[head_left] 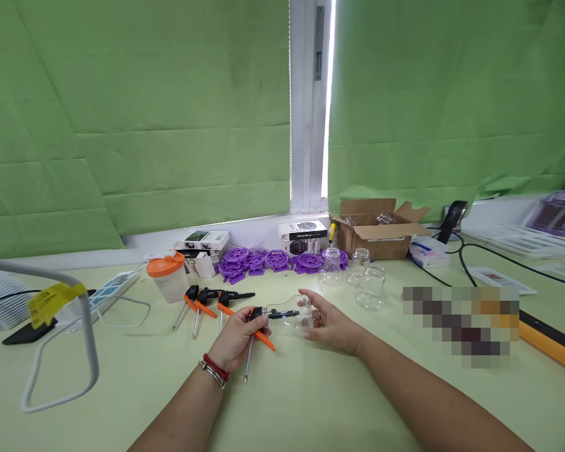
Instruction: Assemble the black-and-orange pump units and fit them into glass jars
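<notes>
Head view: I have the left hand (pixel 235 338) closed around a black-and-orange nozzle head (pixel 256 312) and the right hand (pixel 333 321) cupping the base of a clear bottle (pixel 289 304), held sideways, neck towards 9 o'clock. With the black stem (pixel 282 314) inside the bottle, I judge the step to be joining the two; whether they are fastened, I cannot tell. The next move probably calls for alignment, then a twist. Clear jars (pixel 371 290) stand between 12 and 2 o'clock from the right hand.
</notes>
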`<action>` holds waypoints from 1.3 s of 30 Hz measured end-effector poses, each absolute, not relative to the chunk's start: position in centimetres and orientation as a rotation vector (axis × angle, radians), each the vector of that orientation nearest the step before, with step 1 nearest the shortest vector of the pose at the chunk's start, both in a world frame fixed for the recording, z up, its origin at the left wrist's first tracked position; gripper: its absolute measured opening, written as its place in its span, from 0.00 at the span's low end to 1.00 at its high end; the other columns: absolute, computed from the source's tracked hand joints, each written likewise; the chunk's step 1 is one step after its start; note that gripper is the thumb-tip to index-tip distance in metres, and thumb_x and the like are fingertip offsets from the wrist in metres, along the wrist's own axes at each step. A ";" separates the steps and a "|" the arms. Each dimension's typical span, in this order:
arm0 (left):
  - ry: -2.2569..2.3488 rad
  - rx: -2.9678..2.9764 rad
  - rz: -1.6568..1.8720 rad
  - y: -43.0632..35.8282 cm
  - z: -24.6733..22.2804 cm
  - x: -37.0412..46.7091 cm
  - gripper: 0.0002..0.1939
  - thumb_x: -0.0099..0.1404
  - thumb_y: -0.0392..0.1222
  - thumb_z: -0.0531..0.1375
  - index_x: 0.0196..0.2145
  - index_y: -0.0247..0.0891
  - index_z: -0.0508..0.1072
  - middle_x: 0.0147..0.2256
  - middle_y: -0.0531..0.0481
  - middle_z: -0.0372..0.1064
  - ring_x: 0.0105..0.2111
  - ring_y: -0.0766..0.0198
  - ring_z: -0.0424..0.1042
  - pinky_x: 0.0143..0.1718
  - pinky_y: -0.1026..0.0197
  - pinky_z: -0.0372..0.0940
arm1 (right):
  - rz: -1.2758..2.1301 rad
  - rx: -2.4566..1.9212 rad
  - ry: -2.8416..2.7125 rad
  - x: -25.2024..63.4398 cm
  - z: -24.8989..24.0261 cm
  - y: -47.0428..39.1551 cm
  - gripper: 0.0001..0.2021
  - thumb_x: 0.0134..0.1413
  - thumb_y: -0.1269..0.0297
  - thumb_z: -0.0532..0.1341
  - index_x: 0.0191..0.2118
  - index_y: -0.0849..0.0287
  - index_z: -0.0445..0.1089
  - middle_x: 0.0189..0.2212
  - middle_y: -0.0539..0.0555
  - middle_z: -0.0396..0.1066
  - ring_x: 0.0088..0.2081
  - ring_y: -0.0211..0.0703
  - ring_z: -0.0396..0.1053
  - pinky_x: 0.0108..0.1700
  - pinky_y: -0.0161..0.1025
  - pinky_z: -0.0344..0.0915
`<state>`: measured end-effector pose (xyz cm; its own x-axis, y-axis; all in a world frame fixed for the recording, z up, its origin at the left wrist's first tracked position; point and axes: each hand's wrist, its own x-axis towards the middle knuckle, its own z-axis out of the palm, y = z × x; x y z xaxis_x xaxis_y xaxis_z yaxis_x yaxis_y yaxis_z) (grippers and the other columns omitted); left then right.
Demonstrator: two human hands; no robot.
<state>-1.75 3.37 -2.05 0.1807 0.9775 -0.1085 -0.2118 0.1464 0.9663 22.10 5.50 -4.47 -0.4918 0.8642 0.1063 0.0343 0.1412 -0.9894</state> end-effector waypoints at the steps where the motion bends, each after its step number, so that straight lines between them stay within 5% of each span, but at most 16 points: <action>1: 0.983 1.027 1.090 3.3 -2.0 -1.7 0.16 0.45 0.45 0.68 0.29 0.34 0.69 0.23 0.54 0.68 0.23 0.67 0.69 0.29 0.63 0.63 | 1.451 -0.873 -1.674 22.1 -4.4 5.5 0.42 0.37 0.61 0.69 0.59 0.44 0.49 0.52 0.55 0.54 0.38 0.36 0.64 0.41 0.40 0.65; 17: 1.008 1.033 1.101 3.4 -2.0 -1.6 0.17 0.44 0.44 0.69 0.29 0.33 0.69 0.23 0.54 0.67 0.22 0.67 0.69 0.29 0.63 0.64 | 1.535 -0.904 -1.613 22.3 -4.7 6.2 0.38 0.38 0.55 0.68 0.56 0.50 0.54 0.39 0.53 0.62 0.28 0.32 0.60 0.30 0.34 0.63; 25: 0.975 1.052 1.095 3.2 -2.1 -1.6 0.17 0.46 0.42 0.68 0.31 0.34 0.69 0.23 0.55 0.66 0.23 0.67 0.69 0.30 0.62 0.64 | 1.518 -0.963 -1.684 22.3 -4.1 6.1 0.26 0.50 0.45 0.57 0.49 0.59 0.61 0.29 0.51 0.67 0.18 0.28 0.56 0.21 0.31 0.52; 32: 0.988 1.065 1.102 3.2 -2.1 -1.5 0.17 0.45 0.42 0.69 0.31 0.34 0.69 0.24 0.54 0.66 0.24 0.66 0.70 0.31 0.61 0.65 | 1.519 -1.034 -1.637 22.0 -4.3 6.1 0.27 0.52 0.41 0.51 0.46 0.60 0.62 0.25 0.50 0.67 0.15 0.28 0.54 0.19 0.30 0.46; 35: 0.995 1.061 1.115 3.2 -2.2 -1.6 0.16 0.45 0.42 0.68 0.31 0.34 0.69 0.24 0.54 0.66 0.24 0.66 0.70 0.31 0.61 0.65 | 1.518 -1.048 -1.649 22.0 -4.3 6.0 0.30 0.53 0.41 0.49 0.51 0.60 0.61 0.29 0.53 0.68 0.19 0.31 0.59 0.19 0.30 0.47; 39: 1.014 1.060 1.121 3.2 -1.8 -1.6 0.16 0.46 0.43 0.68 0.29 0.34 0.69 0.24 0.54 0.66 0.24 0.66 0.70 0.30 0.61 0.65 | 1.515 -0.958 -1.627 22.3 -4.1 5.6 0.36 0.50 0.47 0.58 0.62 0.49 0.44 0.54 0.60 0.56 0.37 0.39 0.66 0.25 0.31 0.57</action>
<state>-1.63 3.19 -1.79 0.1473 0.9854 -0.0856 -0.1832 0.1123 0.9766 22.28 5.60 -4.14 -0.4769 0.8789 0.0098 0.0525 0.0396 -0.9978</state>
